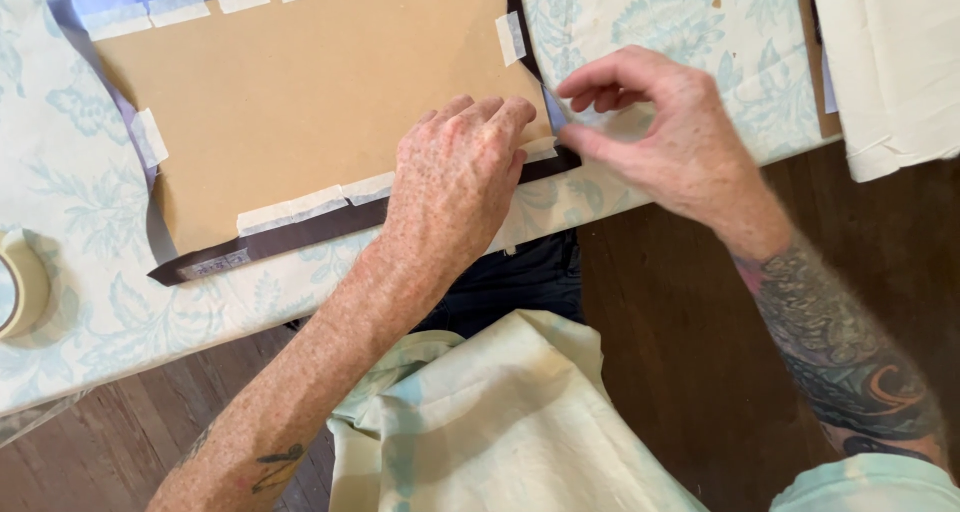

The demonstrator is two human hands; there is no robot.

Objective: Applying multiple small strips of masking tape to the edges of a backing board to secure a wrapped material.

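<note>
No pkgs, signs, screens — nothing labelled.

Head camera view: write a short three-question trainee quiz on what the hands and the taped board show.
1. True or false: the left hand lies flat on the brown board.
2. Which part of the board is the right hand pinching at? A) the far left corner B) the near right corner C) the middle of the far edge
3. Fill in: the roll of tape sits on the floral tablecloth at the ____ edge of the picture.

Key
1. True; its fingers press by the tape strips along the near edge.
2. B
3. left
</note>
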